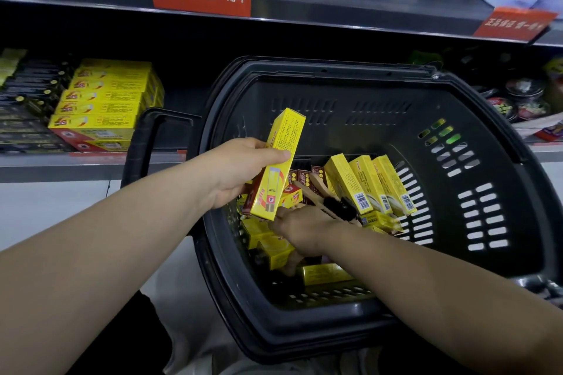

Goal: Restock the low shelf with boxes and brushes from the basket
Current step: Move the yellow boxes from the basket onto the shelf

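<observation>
The left hand (243,167) is closed around a yellow box (278,164) lifted above the basket (475,119); the right hand (300,230) is buried among boxes, its grip unclear. Placement beside the shelf stack (103,103) is probably called for next.

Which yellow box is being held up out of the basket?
The yellow box gripped in the left hand. It is lifted above the black basket, while the other yellow boxes lie or lean inside it.
</observation>
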The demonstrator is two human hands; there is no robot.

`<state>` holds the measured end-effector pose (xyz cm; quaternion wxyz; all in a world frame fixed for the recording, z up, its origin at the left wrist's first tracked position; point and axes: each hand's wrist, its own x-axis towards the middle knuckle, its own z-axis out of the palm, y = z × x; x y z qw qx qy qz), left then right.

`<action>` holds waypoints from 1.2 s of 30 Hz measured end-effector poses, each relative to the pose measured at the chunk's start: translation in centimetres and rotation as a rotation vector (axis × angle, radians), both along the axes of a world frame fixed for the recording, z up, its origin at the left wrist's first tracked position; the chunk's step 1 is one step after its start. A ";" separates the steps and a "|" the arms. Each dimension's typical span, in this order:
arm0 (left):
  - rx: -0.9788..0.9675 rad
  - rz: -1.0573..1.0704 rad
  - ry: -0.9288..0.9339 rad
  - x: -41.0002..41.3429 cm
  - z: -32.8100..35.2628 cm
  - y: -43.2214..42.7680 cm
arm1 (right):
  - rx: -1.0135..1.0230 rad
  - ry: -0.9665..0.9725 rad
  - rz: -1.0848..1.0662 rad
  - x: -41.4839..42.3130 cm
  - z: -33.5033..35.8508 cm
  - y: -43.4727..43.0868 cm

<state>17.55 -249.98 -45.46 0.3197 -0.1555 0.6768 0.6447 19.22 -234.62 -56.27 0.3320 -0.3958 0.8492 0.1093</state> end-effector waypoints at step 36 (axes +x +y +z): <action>-0.106 -0.083 0.122 -0.2 -1.3 0.5 | 0.311 -0.525 -0.257 -0.6 3.1 4.3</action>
